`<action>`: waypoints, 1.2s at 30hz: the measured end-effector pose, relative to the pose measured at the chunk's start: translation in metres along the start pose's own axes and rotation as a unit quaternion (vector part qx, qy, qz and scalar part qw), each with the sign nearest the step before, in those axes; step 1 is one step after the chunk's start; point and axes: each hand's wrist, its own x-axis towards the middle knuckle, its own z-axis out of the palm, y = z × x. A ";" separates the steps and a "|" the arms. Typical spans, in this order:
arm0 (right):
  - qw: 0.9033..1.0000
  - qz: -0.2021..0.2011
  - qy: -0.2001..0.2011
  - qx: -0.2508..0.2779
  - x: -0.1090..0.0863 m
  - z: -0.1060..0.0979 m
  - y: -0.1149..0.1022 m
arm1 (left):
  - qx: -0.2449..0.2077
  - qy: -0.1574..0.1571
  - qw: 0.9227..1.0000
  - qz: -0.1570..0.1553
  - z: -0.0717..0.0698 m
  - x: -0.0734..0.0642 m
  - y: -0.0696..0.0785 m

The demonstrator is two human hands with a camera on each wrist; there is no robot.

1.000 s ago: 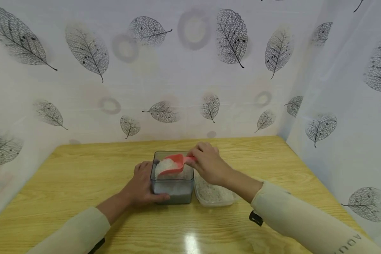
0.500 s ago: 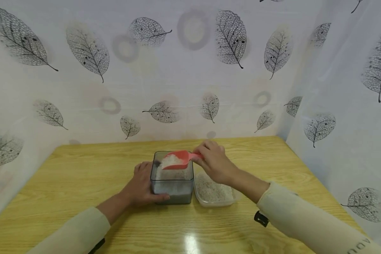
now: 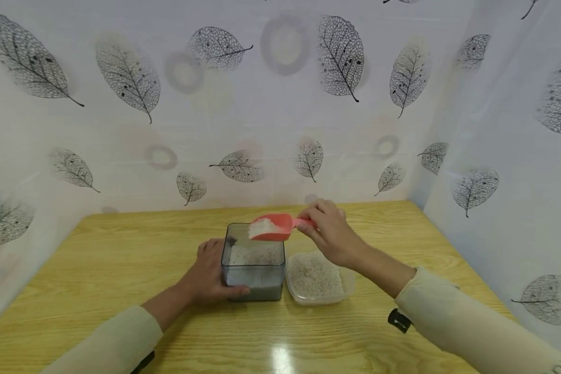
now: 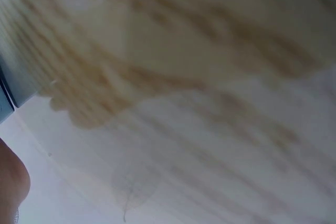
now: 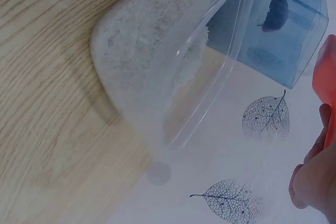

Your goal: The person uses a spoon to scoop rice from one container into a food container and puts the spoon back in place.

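By its handle, my right hand [image 3: 332, 234] grips a red scoop [image 3: 285, 224] above the back right rim of a grey see-through square container [image 3: 262, 290]. White rice [image 3: 262, 229] lies in the scoop's front half. My left hand [image 3: 209, 272] holds the container at its left side, with the thumb across the front wall. Pale rice covers the container's bottom part. Right beside it stands a low clear plastic tub [image 3: 310, 301] with more rice inside. In the right wrist view, the scoop [image 5: 325, 72] shows only in part, at the right edge.
Both containers stand on a yellow wood-grain table [image 3: 135, 249]. A white curtain [image 3: 271, 119] printed with dark leaves hangs behind the table and along its right side. The left wrist view shows mostly blurred table and curtain.
My right hand has moved right and slightly up with the scoop, from inside the container to above its rim. Less rice is in the scoop. My left hand has stayed still.
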 end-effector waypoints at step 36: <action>0.994 -0.095 0.018 -0.055 -0.115 -0.055 0.094 | 0.005 0.008 1.000 -0.002 0.001 -0.002 -0.001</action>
